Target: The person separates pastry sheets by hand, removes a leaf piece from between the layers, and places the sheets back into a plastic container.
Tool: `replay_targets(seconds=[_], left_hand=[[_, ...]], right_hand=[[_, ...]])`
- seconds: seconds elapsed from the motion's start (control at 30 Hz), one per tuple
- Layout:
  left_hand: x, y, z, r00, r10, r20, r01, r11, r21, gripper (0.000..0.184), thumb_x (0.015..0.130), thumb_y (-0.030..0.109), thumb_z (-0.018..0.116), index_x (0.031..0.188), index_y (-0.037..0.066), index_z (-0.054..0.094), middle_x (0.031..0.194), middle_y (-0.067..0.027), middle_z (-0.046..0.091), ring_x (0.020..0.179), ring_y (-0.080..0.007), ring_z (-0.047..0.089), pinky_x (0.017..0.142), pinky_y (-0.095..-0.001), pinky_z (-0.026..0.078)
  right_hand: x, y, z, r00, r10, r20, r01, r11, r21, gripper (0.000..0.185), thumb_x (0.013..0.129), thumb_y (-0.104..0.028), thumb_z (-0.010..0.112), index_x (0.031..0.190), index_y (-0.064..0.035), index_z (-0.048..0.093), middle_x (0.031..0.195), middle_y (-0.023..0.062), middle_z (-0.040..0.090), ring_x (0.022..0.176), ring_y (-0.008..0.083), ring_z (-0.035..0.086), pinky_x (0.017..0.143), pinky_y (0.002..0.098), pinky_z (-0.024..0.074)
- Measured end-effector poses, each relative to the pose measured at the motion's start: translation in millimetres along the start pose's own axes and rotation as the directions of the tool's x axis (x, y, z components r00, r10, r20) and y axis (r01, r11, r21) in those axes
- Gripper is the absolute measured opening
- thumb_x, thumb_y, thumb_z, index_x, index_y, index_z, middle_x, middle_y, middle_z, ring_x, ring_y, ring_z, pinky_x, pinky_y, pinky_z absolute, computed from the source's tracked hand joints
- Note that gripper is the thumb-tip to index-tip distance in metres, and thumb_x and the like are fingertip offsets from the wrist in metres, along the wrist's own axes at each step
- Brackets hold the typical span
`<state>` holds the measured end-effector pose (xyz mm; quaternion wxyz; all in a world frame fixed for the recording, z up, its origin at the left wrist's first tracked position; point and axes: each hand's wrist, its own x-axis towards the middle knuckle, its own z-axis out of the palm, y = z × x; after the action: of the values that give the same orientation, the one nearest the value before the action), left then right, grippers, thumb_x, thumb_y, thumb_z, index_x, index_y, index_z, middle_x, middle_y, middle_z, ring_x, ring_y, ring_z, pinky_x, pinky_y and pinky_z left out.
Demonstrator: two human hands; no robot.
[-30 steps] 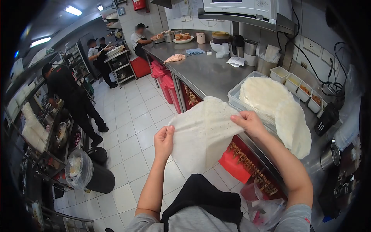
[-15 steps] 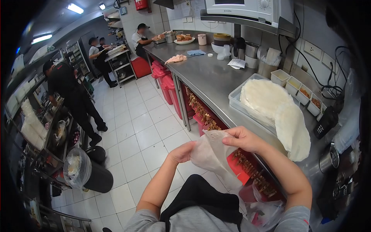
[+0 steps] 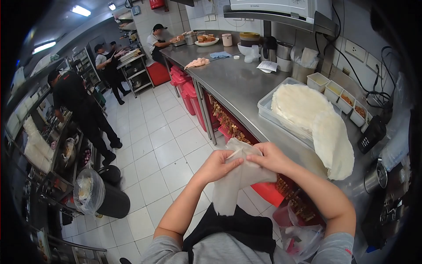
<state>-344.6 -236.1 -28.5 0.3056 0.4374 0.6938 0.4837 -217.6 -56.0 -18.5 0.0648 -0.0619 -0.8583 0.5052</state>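
Between my hands, above the floor in front of my apron, is a thin, whitish spring roll wrapper (image 3: 227,193). My left hand (image 3: 217,166) pinches it near the top, thumb on the near side. My right hand (image 3: 272,158) grips it close by, the two thumbs nearly meeting. The sheet is creased; one part hangs straight down and another spreads to the right under my right hand. On the steel counter to the right, a stack of pale wrappers (image 3: 299,103) fills a clear plastic tub (image 3: 267,115), and several wrappers (image 3: 336,147) drape over its near side.
Small containers of fillings (image 3: 347,97) line the wall beside the tub. A cloth (image 3: 198,63), a blue cloth (image 3: 220,55) and bowls (image 3: 249,39) lie along the steel counter (image 3: 228,83). A lined bin (image 3: 112,200) stands left; a co-worker (image 3: 79,99) works at the left shelves.
My hands have come closer together, the left moving right and up. The wrapper, spread wider before, is now bunched between them, with a strip hanging down.
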Motion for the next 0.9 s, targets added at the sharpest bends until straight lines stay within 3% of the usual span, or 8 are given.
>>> replay_targets(seconds=[0.17,0.3,0.37,0.47,0.6,0.7,0.83,0.9], left_hand=[[-4,-5,-25,0.982,0.002,-0.187,0.024,0.990,0.136,0.023,0.086,0.022,0.065,0.089,-0.001,0.067,0.071,-0.0045,0.063,0.065,-0.0082,0.056,0.062,-0.0269,0.047],[-13,-10,-44,0.959,-0.045,-0.279,0.061,0.997,0.051,0.019,0.084,0.018,0.066,0.087,-0.001,0.066,0.071,-0.0032,0.064,0.066,-0.0085,0.058,0.061,-0.0259,0.047],[-18,-22,-52,0.956,-0.076,-0.285,0.081,0.997,0.005,0.020,0.084,0.019,0.066,0.087,-0.001,0.067,0.071,-0.0036,0.064,0.067,-0.0088,0.058,0.062,-0.0259,0.048],[-23,-28,-50,0.961,-0.093,-0.259,0.090,0.996,-0.023,0.022,0.085,0.020,0.066,0.090,-0.001,0.066,0.075,-0.0050,0.066,0.070,-0.0101,0.060,0.063,-0.0265,0.049],[-17,-18,-26,0.989,-0.022,-0.147,0.035,0.995,0.088,0.026,0.086,0.021,0.066,0.096,-0.003,0.065,0.082,-0.0079,0.068,0.075,-0.0119,0.063,0.067,-0.0268,0.050],[11,-46,3,0.951,0.268,-0.153,-0.245,0.957,0.155,0.027,0.086,0.021,0.066,0.098,-0.002,0.064,0.083,-0.0072,0.067,0.075,-0.0114,0.061,0.068,-0.0267,0.049],[19,-25,10,0.996,0.055,-0.065,-0.064,0.987,-0.145,0.022,0.087,0.020,0.065,0.091,-0.002,0.063,0.078,0.0006,0.063,0.071,-0.0066,0.054,0.065,-0.0238,0.045],[19,-24,7,0.990,0.078,-0.115,-0.085,0.995,-0.057,0.022,0.088,0.021,0.064,0.089,-0.001,0.064,0.075,-0.0004,0.063,0.069,-0.0067,0.054,0.063,-0.0248,0.045]], right_hand=[[0,-17,-20,0.996,0.078,-0.051,-0.074,0.994,0.080,0.027,0.086,-0.023,0.066,0.096,0.0021,0.065,0.081,0.0037,0.065,0.072,0.0087,0.058,0.066,0.0269,0.0478],[1,-16,-28,0.988,0.123,-0.095,-0.114,0.989,0.094,0.024,0.086,-0.020,0.063,0.100,0.0004,0.067,0.083,0.0061,0.067,0.075,0.0114,0.060,0.071,0.0288,0.0486],[2,-20,-35,0.986,0.139,-0.089,-0.136,0.990,0.035,0.025,0.087,-0.018,0.062,0.102,0.0013,0.066,0.085,0.0063,0.067,0.078,0.0112,0.060,0.073,0.0289,0.0483],[4,-13,-33,0.994,0.087,-0.063,-0.081,0.993,0.088,0.026,0.089,-0.019,0.060,0.105,0.0005,0.065,0.087,0.0053,0.067,0.079,0.0099,0.060,0.072,0.0272,0.0478],[-3,-29,-16,0.986,0.108,0.129,-0.132,0.971,0.198,0.026,0.092,-0.022,0.058,0.108,-0.0017,0.064,0.088,0.0017,0.066,0.078,0.0068,0.057,0.071,0.0246,0.0461],[-5,-30,-11,0.959,0.122,0.254,-0.160,0.978,0.134,0.029,0.092,-0.025,0.059,0.107,-0.0016,0.064,0.088,-0.0020,0.065,0.080,0.0038,0.055,0.072,0.0231,0.0449],[-9,-32,-22,0.974,0.081,0.211,-0.120,0.976,0.182,0.028,0.092,-0.025,0.059,0.106,-0.0005,0.064,0.089,-0.0006,0.065,0.081,0.0050,0.056,0.073,0.0238,0.0454],[-6,-30,-33,0.981,0.103,0.163,-0.142,0.958,0.248,0.029,0.092,-0.025,0.060,0.106,0.0000,0.063,0.088,0.0001,0.065,0.082,0.0060,0.056,0.074,0.0244,0.0457]])
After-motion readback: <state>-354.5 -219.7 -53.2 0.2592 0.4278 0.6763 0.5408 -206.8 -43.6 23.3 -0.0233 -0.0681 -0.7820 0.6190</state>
